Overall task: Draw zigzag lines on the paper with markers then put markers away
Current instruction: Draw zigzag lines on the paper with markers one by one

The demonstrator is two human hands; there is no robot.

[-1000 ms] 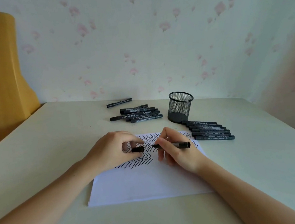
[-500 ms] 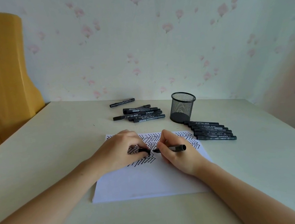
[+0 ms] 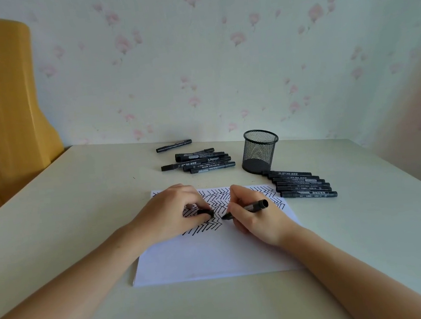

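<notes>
Nearest lay the blank near half of the paper (image 3: 216,259) on the pale table (image 3: 78,215). Over its far half, covered in black zigzag lines (image 3: 217,201), both hands worked. The left hand (image 3: 168,215) had its fingers curled, pinching a black cap (image 3: 205,212) between thumb and fingertips. The right hand (image 3: 256,220) gripped a marker (image 3: 247,208) in curled fingers, its tip pointing left toward the cap, just apart from it. To the right, just beside the paper, sat a row of markers (image 3: 302,185). Farther back stood a mesh cup (image 3: 260,150), and left of it a pile of markers (image 3: 201,161). One single marker (image 3: 174,145) lay farthest, near the wall.
</notes>
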